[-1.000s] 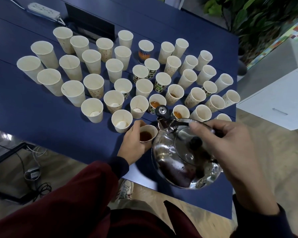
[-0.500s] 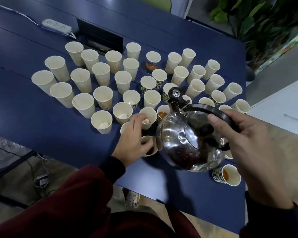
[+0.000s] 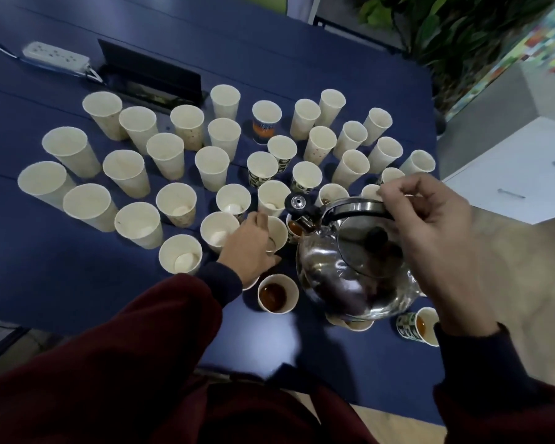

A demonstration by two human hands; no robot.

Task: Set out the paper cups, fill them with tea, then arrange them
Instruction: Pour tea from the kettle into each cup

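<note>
Several empty paper cups (image 3: pixel 177 155) stand in rows on the blue table (image 3: pixel 77 283). My left hand (image 3: pixel 249 248) grips one empty cup (image 3: pixel 280 230) in the front row. A cup filled with tea (image 3: pixel 277 293) stands free just below that hand. My right hand (image 3: pixel 430 232) holds the handle of the steel kettle (image 3: pixel 350 270), which hangs above the table with its spout (image 3: pixel 297 205) over a tea-filled cup (image 3: pixel 293 230). A patterned cup with tea (image 3: pixel 418 326) sits at the table's right edge. Another cup (image 3: pixel 350 324) is mostly hidden under the kettle.
A white power strip (image 3: pixel 55 57) and an open black cable hatch (image 3: pixel 151 75) lie at the back left. A white cabinet (image 3: pixel 526 174) stands right of the table, and a plant (image 3: pixel 446 33) behind it. The table's near edge runs close to my body.
My left hand let go of the filled cup and moved forward onto an empty cup. The kettle swung upright and rose, its spout no longer over the filled cup.
</note>
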